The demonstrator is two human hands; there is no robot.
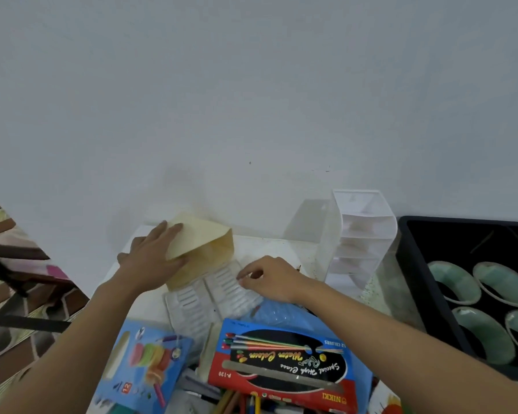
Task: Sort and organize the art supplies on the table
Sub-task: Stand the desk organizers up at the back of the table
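My left hand (pixel 154 253) lies flat with straight fingers on a cream-yellow box (pixel 205 249) tipped against the wall at the back of the white table (pixel 281 249). My right hand (pixel 271 277) pinches the edge of a clear plastic paint tray (pixel 210 297) with ribbed slots, lying in front of the box. Nearer me are a red and blue water colour box (pixel 284 358) and a blue clay pack (pixel 145 363). Loose coloured pencils (pixel 240 403) lie at the bottom edge.
A white tiered organizer (pixel 361 234) stands against the wall at the right. A black tray (pixel 413 264) with several green oval dishes (pixel 455 282) fills the far right. A clear plastic bag (pixel 281 313) lies under my right wrist. Brick floor shows at left.
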